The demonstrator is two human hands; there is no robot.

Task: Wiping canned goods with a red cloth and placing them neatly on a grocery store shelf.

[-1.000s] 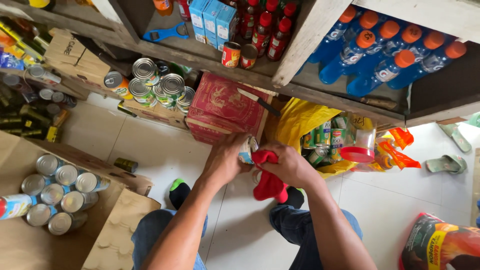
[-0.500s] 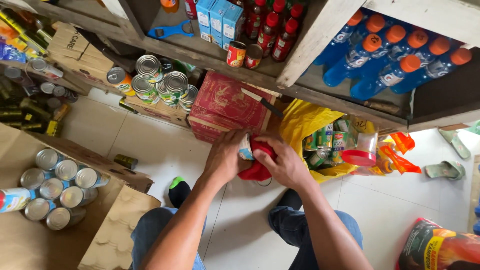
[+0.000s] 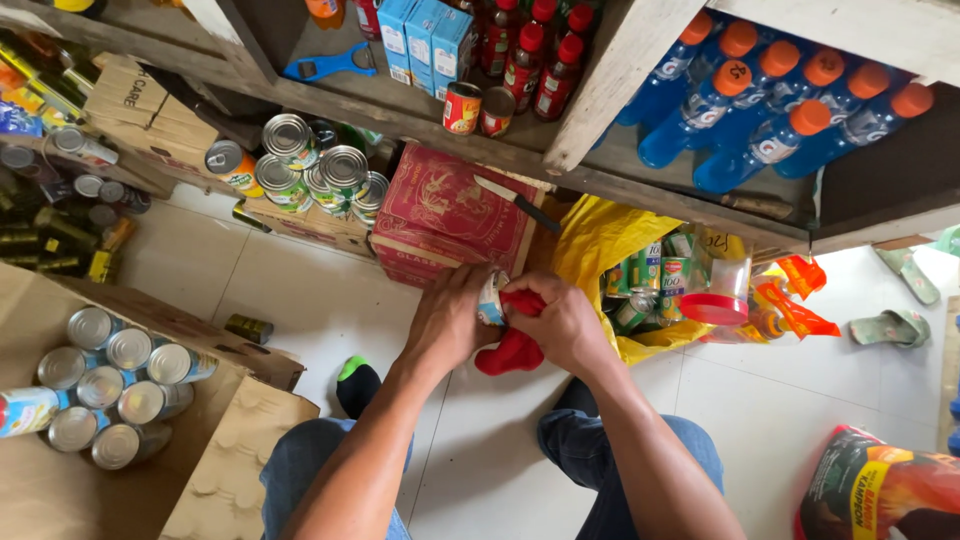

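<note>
Between my knees, above the pale tiled floor [image 3: 300, 300], I held a small can [image 3: 491, 299] in my left hand [image 3: 450, 322], fingers wrapped tight around its side, while my right hand [image 3: 563, 325] was closed on a red cloth [image 3: 512, 348] pressed against the can. Most of the can was hidden by my fingers, so I could not tell whether the cloth was on its top or its wall; it looked like the top. Wiping it well meant keeping the left hand firm enough that the can could not slip, and turning the can a little under the cloth rather than dragging the cloth about, so the rim got cleaned all round. A loose tail of cloth hung below my hands and was best kept bunched in the palm. Just beyond my hands stood a red carton [image 3: 445, 215], and to its right a yellow bag [image 3: 590, 250] of more cans under the wooden shelf [image 3: 600, 90].
</note>
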